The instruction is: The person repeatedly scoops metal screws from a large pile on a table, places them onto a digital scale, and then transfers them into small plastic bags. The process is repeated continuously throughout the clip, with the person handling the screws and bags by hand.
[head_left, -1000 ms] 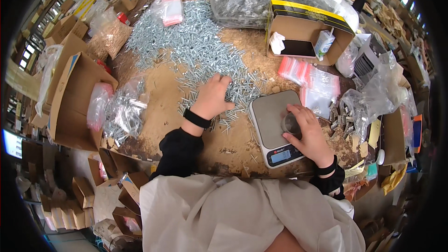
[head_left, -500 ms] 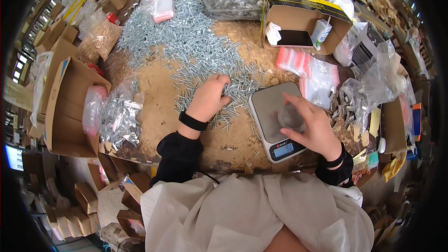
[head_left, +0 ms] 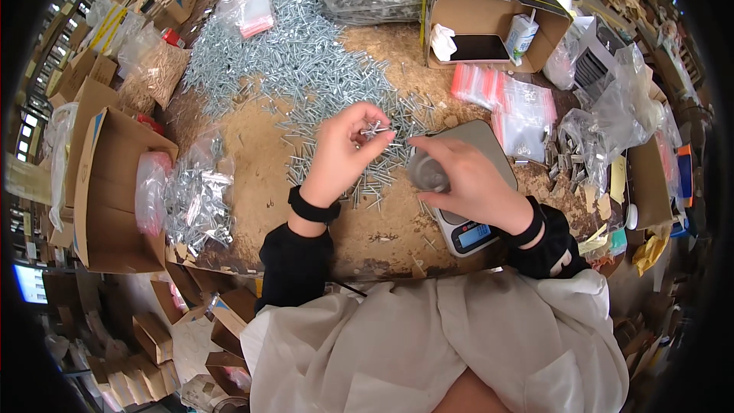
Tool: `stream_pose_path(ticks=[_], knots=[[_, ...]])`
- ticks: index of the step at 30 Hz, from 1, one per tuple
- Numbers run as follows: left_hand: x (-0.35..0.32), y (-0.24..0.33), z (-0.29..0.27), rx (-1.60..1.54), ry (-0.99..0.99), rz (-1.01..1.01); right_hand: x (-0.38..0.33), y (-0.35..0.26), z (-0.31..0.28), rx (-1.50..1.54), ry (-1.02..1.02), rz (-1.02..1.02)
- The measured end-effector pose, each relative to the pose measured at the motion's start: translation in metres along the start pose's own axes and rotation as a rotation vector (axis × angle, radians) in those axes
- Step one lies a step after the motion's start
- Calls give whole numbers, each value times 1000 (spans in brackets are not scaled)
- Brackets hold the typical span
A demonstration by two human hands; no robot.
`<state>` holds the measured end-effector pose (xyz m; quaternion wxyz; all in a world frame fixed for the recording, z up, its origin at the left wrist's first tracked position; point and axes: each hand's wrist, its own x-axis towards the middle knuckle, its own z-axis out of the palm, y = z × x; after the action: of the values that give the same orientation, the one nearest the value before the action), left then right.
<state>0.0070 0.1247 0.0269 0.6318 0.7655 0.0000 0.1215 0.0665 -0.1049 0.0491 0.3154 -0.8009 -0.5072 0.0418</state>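
Note:
A loose bunch of silvery screws [head_left: 373, 130] is gathered in the curled fingers of my left hand [head_left: 334, 159], raised over the near edge of the screw pile [head_left: 306, 53]. My right hand [head_left: 475, 186] grips a small translucent cup [head_left: 426, 173] between thumb and fingers. The cup is tilted toward my left hand, at the left edge of the kitchen-type digital scale [head_left: 483, 136]. Part of the scale's plate is covered by my right hand; its lit display [head_left: 473, 235] shows below the wrist. The cup's contents cannot be made out.
Clear zip bags with red edges [head_left: 524, 118] lie beyond the scale. A cardboard box [head_left: 547, 38] holding a phone [head_left: 480, 47] and a drink carton [head_left: 521, 37] stands behind them. On the left are a bag of metal parts [head_left: 199, 199] and an open carton [head_left: 115, 191].
My right hand has moved left, taking the cup off the middle of the scale plate. My left hand has risen from the pile with screws in its fingers. The two hands are now closer together.

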Motion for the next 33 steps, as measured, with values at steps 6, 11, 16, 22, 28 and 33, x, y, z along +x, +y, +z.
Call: stream_pose_path(ticks=[6, 11, 16, 22, 28, 33], knots=[[-8, 20, 21, 394, -41, 502, 24, -8, 11, -9, -83, 130], [-11, 26, 20, 412, -95, 569, 21, -4, 12, 81, 80, 114], [-18, 25, 20, 336, -125, 624, 6, -1, 1, 76, 137, 60], [-13, 23, 14, 222, -179, 601, -21, 8, -18, -128, -33, 181], [-16, 18, 22, 299, -105, 491, -48, 13, -23, -246, 68, 161], [-10, -13, 2, 749, -4, 299, -86, 28, -65, -276, 201, 271]])
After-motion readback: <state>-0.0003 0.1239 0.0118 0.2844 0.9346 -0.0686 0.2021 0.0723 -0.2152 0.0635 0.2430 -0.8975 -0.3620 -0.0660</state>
